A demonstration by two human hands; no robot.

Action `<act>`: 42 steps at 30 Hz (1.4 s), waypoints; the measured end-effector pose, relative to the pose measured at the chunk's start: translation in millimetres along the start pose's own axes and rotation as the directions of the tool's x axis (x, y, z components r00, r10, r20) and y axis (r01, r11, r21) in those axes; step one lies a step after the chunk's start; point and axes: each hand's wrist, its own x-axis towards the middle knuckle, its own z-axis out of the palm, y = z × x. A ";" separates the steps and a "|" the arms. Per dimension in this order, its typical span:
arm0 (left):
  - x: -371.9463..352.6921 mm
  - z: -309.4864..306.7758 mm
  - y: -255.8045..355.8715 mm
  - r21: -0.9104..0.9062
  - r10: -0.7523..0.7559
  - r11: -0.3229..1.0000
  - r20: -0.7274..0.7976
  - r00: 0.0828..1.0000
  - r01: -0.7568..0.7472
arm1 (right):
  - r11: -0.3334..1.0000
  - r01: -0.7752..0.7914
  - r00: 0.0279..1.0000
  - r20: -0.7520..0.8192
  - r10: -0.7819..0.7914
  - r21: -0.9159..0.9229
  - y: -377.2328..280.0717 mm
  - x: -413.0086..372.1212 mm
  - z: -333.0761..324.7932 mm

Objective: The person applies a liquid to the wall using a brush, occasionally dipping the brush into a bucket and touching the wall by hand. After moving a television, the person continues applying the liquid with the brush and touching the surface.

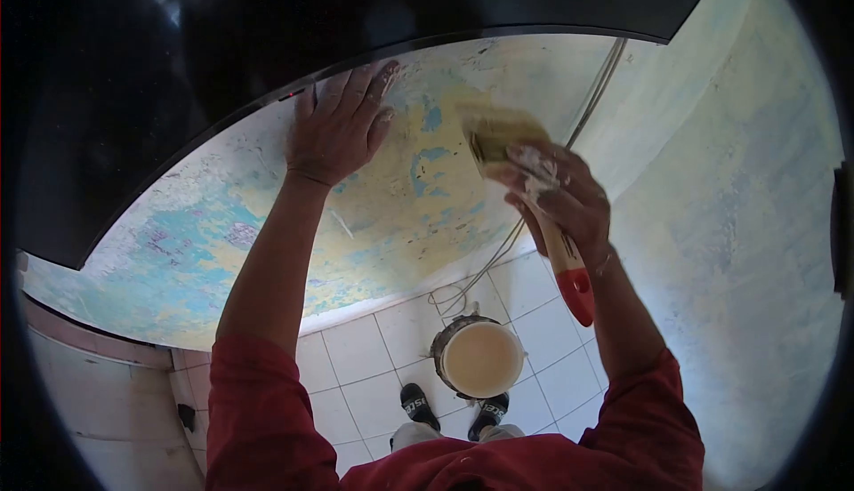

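My left hand (pixel 336 126) lies with fingers stretched out against the patchy wall (pixel 356 215), its fingertips at the lower edge of a large black screen (pixel 356 2). In my right hand (pixel 569 197) is a wide paintbrush (pixel 569 264) with a pale handle and a red end. Its bristles point up and to the left, close to the wall, and are smeared by motion. Whitish paint marks the fingers of my right hand.
A bucket (pixel 482 360) of cream-coloured liquid stands on the white tiled floor (pixel 360 349), right by my feet in dark slippers (pixel 418 405). Thin cables (pixel 598 91) hang down the wall to the floor. Another wall (pixel 729 251) rises at the right.
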 end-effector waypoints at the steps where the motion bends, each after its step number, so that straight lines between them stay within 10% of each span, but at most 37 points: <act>1: 1.1 -0.5 -0.1 0.014 0.007 1.000 -0.021 1.000 -0.006 | 1.000 0.000 1.000 0.006 0.000 0.010 11.3 11.3 2.3; 17: -3.5 13.0 0.9 0.064 0.006 0.998 0.016 1.000 -0.007 | 0.935 0.320 0.947 0.076 -0.312 -0.151 75.3 43.8 32.3; 42: -3.9 10.9 0.3 0.067 0.017 0.998 0.048 0.999 -0.020 | 0.990 0.131 0.954 0.278 -0.112 -0.051 70.8 -7.4 36.7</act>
